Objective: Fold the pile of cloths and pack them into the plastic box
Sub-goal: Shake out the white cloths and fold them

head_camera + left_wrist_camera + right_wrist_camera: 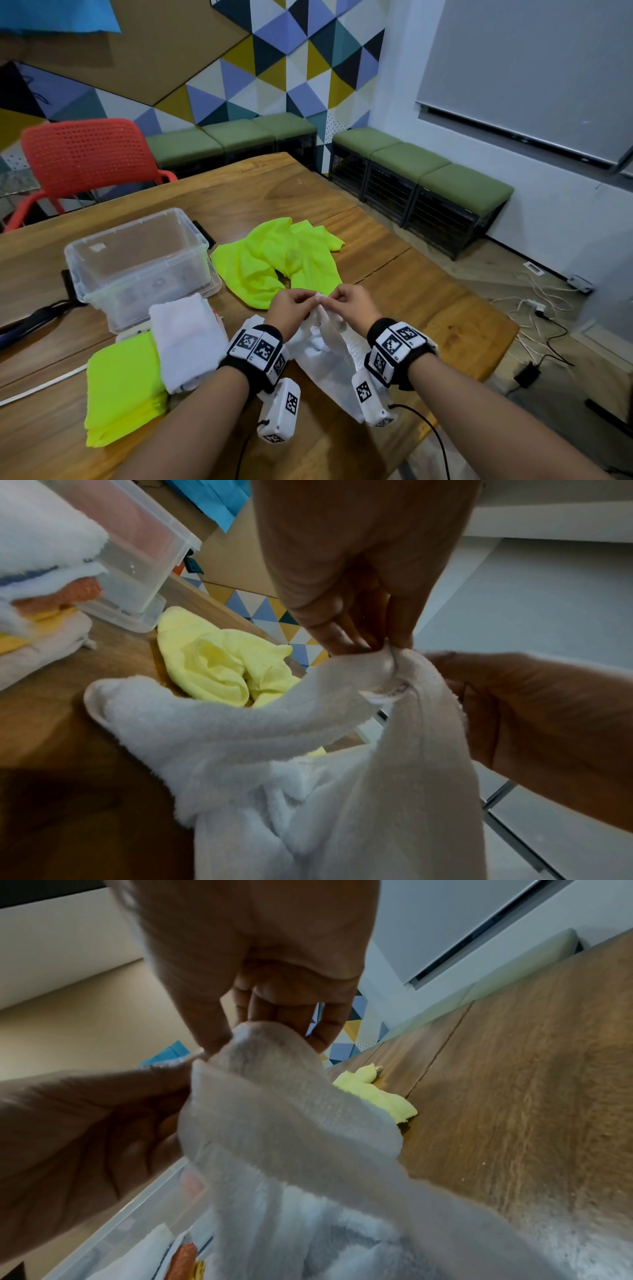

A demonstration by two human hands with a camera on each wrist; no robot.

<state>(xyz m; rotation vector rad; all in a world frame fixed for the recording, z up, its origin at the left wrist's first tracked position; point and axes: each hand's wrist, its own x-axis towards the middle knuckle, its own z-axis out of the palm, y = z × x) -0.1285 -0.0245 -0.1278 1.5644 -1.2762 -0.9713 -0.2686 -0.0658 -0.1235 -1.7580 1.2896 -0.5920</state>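
Observation:
Both hands hold a white towel (325, 356) up over the near middle of the table. My left hand (294, 308) pinches its top edge, and my right hand (346, 303) pinches the same edge right beside it. The towel (308, 791) hangs down crumpled to the wood; its raised edge (274, 1096) shows between the fingers. An unfolded neon-yellow cloth (277, 260) lies beyond the hands. A clear plastic box (140, 263) stands at the left. Next to it lie a folded white towel (186, 342) and a folded neon-yellow cloth (123, 383).
The wooden table (428, 308) ends close on the right, with cables on the floor below. A red chair (85, 157) stands behind the table at the far left. Dark cables lie at the table's left edge (30, 322). Green benches line the walls.

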